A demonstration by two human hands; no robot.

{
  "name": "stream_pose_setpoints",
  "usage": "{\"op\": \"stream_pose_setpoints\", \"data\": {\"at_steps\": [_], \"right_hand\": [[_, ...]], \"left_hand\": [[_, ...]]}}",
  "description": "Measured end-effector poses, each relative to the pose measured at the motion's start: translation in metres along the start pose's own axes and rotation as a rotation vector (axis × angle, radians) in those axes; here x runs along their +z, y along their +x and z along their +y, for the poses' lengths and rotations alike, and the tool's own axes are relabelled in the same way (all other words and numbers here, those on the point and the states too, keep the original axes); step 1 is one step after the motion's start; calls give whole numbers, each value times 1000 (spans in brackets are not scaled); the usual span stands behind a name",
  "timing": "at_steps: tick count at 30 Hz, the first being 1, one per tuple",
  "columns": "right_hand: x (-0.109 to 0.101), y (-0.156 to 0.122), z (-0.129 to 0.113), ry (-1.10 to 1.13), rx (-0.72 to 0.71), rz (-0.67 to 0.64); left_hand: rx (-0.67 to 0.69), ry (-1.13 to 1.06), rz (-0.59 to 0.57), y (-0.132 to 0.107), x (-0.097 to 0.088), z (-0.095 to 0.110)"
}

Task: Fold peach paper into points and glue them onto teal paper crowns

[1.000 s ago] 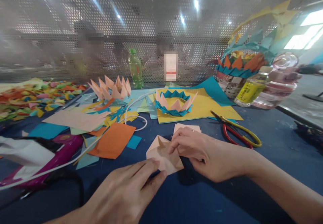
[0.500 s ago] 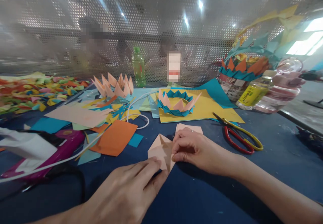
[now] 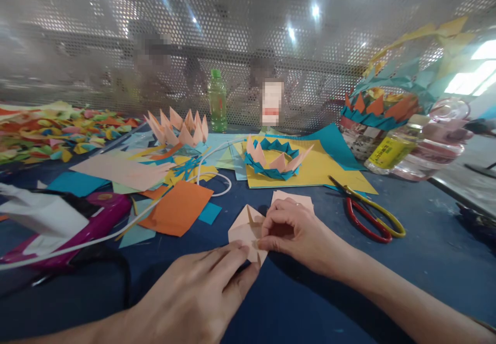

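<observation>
A pale peach folded paper (image 3: 245,227) lies on the dark blue table (image 3: 318,302) in front of me. My left hand (image 3: 197,297) rests flat on the table with its fingers stretched out, the fingertips pressing the paper's near corner. My right hand (image 3: 296,233) is curled, thumb and fingers pinching the paper's right edge along a fold. Another peach sheet (image 3: 294,198) lies just behind my right hand.
Red and yellow scissors (image 3: 368,215) lie to the right. Behind are a yellow sheet (image 3: 329,171) bearing a teal and peach paper crown (image 3: 276,159), a peach crown (image 3: 179,127), an orange square (image 3: 179,208), a pink glue gun (image 3: 81,228), bottles (image 3: 391,150) and a green bottle (image 3: 217,101).
My right hand has folded the paper's right side over, so the piece is narrower. My left hand has kept pressing its near corner.
</observation>
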State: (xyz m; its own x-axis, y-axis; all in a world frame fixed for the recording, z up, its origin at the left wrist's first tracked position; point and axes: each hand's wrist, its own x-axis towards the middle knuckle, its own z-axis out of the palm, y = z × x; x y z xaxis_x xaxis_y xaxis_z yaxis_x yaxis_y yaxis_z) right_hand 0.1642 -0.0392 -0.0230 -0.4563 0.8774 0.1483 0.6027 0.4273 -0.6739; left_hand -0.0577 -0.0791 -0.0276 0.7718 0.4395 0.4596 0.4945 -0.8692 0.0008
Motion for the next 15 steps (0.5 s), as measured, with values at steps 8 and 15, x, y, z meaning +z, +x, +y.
{"op": "stream_pose_setpoints", "data": {"at_steps": [8, 15], "right_hand": [[2, -1, 0, -15, -8, 10], [2, -2, -1, -45, 32, 2]], "left_hand": [[-18, 45, -9, 3, -7, 5], [12, 51, 13, 7, -9, 3]]}}
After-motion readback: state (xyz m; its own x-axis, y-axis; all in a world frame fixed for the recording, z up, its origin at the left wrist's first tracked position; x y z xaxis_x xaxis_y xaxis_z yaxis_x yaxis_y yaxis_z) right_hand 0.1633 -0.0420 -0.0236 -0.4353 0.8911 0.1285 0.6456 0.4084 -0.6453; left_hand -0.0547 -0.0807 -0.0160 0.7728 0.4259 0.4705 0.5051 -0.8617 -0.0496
